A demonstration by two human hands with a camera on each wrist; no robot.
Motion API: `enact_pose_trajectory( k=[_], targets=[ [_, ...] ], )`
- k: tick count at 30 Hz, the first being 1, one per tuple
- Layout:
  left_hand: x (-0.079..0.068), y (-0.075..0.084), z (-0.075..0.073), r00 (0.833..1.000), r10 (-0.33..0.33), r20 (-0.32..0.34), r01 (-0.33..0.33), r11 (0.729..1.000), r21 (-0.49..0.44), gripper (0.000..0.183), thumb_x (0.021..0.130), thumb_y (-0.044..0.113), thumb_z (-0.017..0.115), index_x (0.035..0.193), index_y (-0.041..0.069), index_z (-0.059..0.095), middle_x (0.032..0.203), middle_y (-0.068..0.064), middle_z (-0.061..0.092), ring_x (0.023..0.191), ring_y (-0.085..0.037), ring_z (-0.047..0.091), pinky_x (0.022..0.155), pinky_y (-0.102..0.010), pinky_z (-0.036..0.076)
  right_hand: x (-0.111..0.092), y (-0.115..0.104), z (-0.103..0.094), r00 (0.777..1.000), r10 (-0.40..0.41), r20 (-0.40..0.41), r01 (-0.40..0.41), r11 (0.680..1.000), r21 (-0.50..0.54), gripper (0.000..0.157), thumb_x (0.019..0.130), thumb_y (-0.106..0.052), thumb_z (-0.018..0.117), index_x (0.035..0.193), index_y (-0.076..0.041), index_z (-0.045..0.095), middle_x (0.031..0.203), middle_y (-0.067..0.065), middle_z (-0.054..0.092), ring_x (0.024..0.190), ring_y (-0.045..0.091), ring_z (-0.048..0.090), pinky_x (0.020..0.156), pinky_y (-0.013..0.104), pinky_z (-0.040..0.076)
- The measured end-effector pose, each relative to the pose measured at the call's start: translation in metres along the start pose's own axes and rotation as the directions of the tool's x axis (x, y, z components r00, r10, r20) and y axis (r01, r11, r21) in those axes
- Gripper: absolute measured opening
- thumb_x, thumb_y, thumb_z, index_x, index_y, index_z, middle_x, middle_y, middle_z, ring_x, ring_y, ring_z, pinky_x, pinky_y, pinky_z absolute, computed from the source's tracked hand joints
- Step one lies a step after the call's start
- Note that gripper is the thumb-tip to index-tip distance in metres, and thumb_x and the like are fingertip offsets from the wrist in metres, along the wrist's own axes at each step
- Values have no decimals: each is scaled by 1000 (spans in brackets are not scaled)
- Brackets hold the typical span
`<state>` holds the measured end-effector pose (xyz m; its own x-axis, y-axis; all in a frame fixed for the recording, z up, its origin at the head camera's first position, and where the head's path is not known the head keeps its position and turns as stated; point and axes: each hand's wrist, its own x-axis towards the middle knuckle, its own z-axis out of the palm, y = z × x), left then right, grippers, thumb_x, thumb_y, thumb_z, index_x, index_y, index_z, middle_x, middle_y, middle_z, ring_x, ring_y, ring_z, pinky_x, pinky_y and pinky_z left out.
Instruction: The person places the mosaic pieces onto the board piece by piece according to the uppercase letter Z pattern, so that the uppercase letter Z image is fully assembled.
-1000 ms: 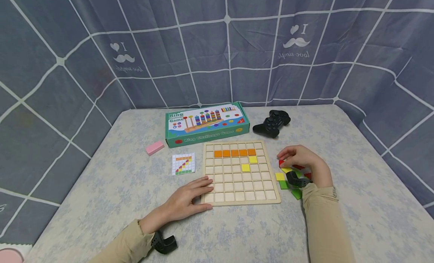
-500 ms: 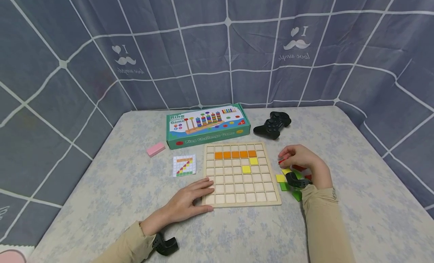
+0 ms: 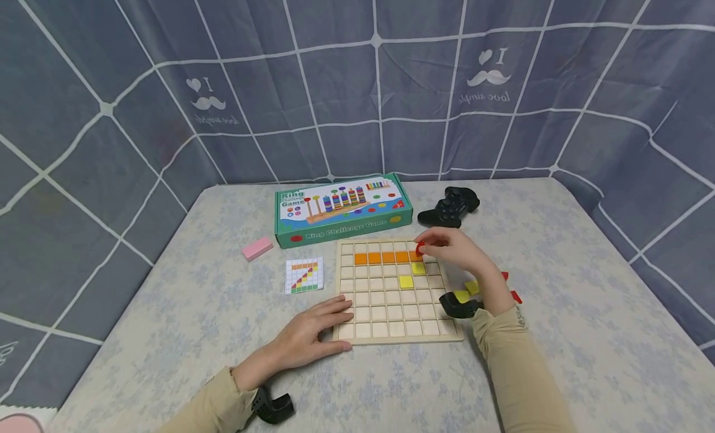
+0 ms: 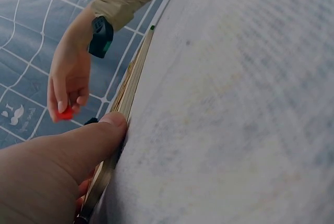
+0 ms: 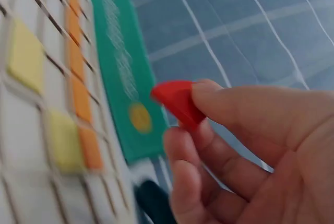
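My right hand [image 3: 458, 250] pinches a red quarter-round tile [image 5: 180, 101] between thumb and fingers, above the upper right part of the wooden grid board [image 3: 378, 312]. A row of orange tiles [image 3: 375, 258] lies in the board's upper part. Two yellow squares, an upper yellow tile [image 3: 418, 268] and a lower yellow tile [image 3: 406, 282], sit diagonally below the row's right end. My left hand [image 3: 304, 334] rests on the board's lower left edge, fingers extended. In the left wrist view its thumb [image 4: 99, 138] touches the board's side.
Left of the board lies a pattern card [image 3: 304, 275], with a pink block [image 3: 257, 249] behind it. A green game box [image 3: 343, 213] and black game controller [image 3: 449, 208] stand at the back. Loose yellow tiles [image 3: 472, 288] and red tiles [image 3: 516, 296] lie right of the board, partly hidden by my arm.
My right hand has moved left from the loose tiles to over the board, carrying the red tile. The left hand has stayed on the board's edge.
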<state>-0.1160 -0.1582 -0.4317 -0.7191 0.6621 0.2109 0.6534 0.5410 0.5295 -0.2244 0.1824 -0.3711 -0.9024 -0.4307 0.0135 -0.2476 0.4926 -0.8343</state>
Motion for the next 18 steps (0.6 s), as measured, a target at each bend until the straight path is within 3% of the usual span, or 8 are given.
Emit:
enact_pose_trajectory(
  k=[7, 18],
  targets=[
    [0, 0, 1, 1000, 1, 0, -1, 1000, 1, 58, 86, 45, 65, 132, 10, 57, 143, -2, 44, 136, -18, 33, 107, -40, 34, 18, -4, 29, 998, 55, 8, -54, 994, -90, 16, 88, -11, 65, 101, -1, 66, 86, 6, 67, 77, 18, 58, 68, 29, 46],
    [0, 0, 0, 1000, 8, 1, -8, 1000, 6, 57, 86, 44, 65, 131, 10, 57, 142, -3, 45, 135, -19, 34, 107, -39, 34, 19, 2, 38, 990, 139, 6, -136, 972, -191, 11, 85, -12, 68, 91, -4, 73, 89, 6, 69, 81, 20, 54, 72, 32, 44]
  ],
)
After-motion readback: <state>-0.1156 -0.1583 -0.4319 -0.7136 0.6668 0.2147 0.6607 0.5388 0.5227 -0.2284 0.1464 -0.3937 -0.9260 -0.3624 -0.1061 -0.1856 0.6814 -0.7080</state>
